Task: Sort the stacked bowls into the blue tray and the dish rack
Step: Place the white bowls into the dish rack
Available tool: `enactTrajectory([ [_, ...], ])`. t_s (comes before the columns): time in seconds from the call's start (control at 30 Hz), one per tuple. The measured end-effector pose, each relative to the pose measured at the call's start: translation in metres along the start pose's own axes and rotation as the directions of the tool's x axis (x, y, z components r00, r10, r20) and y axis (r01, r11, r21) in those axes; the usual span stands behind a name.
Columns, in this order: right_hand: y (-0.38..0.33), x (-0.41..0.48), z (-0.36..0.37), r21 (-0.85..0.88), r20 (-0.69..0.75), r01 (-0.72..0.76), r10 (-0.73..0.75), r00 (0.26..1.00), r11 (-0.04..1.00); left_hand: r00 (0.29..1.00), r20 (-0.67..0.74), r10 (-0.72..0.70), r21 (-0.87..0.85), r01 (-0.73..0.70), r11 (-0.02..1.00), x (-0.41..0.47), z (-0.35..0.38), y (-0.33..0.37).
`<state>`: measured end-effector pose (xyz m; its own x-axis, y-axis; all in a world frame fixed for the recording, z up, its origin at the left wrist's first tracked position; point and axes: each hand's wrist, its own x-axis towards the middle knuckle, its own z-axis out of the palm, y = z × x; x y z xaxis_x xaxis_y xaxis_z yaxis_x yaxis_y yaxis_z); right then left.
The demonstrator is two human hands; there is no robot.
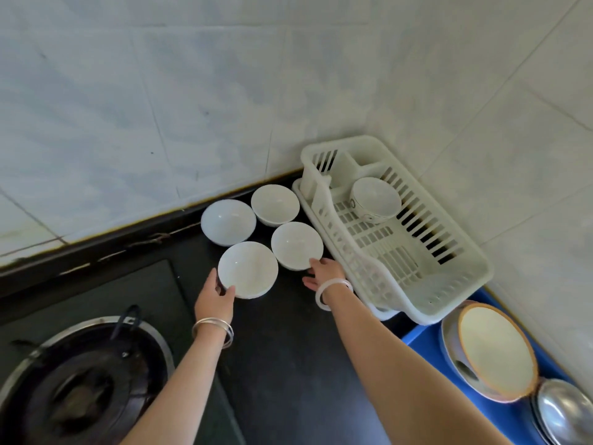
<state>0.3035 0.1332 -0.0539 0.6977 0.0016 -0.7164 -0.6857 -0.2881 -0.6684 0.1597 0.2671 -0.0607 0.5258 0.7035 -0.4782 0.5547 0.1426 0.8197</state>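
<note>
- The left hand (214,298) pinches the near-left rim of the nearest white bowl (247,269), thumb over the lip at about 7 o'clock on the bowl and fingers curled under the outer wall
- The right hand (322,273) is spread and loose, fingertips touching the near rim of a second bowl (296,245) at about 5 o'clock; it closes on nothing yet
- Two more bowls sit at 12 o'clock from these: a pale bluish bowl (228,221) on the left and a ribbed white bowl (275,204) on the right, all four standing singly in a tight cluster on the black counter (282,348)
- At 3 o'clock from the cluster lies the white dish rack (475,274), already holding one patterned bowl (375,199) upright near its far end
- At 5 o'clock, past the rack, the blue tray (420,340) carries a plate with a brown rim (497,346) and a steel bowl (564,412)
- The bowls look like glazed ceramic: stiff, moderately heavy, smooth and likely slippery, and apt to chip if knocked together
- The rim is probably the best hold, thumb inside and fingers outside, lifted straight up to clear the neighbours
- A gas burner (80,390) sits at 8 o'clock, well apart
</note>
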Motion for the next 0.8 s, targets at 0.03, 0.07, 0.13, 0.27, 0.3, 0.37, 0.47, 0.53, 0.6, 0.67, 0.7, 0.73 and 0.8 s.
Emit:
enactTrajectory([
  [0.03,-0.002,0.001,0.001,0.046,-0.006,-0.003,0.003,1.0,0.999,1.0,0.005,-0.008,-0.048,0.008,0.999,0.0,0.0,-0.001],
  [0.07,-0.004,0.001,0.002,0.079,-0.02,0.003,-0.001,1.0,0.997,1.0,0.002,-0.015,-0.08,0.015,0.997,0.0,-0.001,-0.001],
  [0.13,-0.006,-0.001,0.001,0.063,-0.056,0.03,-0.027,0.998,0.998,1.0,-0.001,-0.022,-0.117,0.022,0.993,0.001,-0.002,-0.001],
  [0.27,-0.005,-0.005,-0.005,0.028,-0.101,0.138,-0.134,0.986,0.99,1.0,-0.001,-0.021,-0.173,0.02,0.985,0.002,-0.002,-0.002],
  [0.3,-0.005,-0.007,-0.006,0.034,-0.102,0.164,-0.16,0.982,0.986,1.0,0.001,-0.024,-0.184,0.024,0.983,0.003,-0.002,-0.003],
  [0.37,-0.006,-0.013,-0.01,0.066,-0.094,0.2,-0.194,0.976,0.977,0.999,0.005,-0.032,-0.204,0.032,0.978,0.004,-0.001,-0.005],
  [0.47,-0.011,-0.028,-0.012,0.105,-0.065,0.235,-0.229,0.971,0.966,0.999,0.011,-0.052,-0.241,0.053,0.969,0.006,-0.001,-0.007],
  [0.53,-0.014,-0.038,-0.01,0.086,-0.042,0.248,-0.245,0.969,0.965,0.994,0.031,-0.104,-0.334,0.109,0.936,0.008,-0.001,-0.006],
  [0.6,-0.015,-0.046,-0.004,0.031,-0.008,0.26,-0.259,0.966,0.965,0.985,0.054,-0.164,-0.425,0.172,0.889,0.01,-0.001,-0.004],
  [0.67,-0.015,-0.052,0.004,-0.043,0.014,0.274,-0.273,0.962,0.961,0.982,0.083,-0.171,-0.481,0.19,0.856,0.013,-0.001,0.0],
  [0.7,-0.014,-0.054,0.009,-0.086,0.018,0.285,-0.285,0.958,0.955,0.981,0.092,-0.169,-0.51,0.192,0.839,0.014,-0.001,0.0],
  [0.73,-0.014,-0.054,0.013,-0.129,0.019,0.292,-0.293,0.956,0.948,0.98,0.097,-0.174,-0.532,0.199,0.823,0.014,-0.001,0.001],
  [0.8,-0.014,-0.055,0.022,-0.207,0.013,0.292,-0.296,0.955,0.934,0.974,0.095,-0.207,-0.552,0.225,0.803,0.015,-0.001,-0.001],
])
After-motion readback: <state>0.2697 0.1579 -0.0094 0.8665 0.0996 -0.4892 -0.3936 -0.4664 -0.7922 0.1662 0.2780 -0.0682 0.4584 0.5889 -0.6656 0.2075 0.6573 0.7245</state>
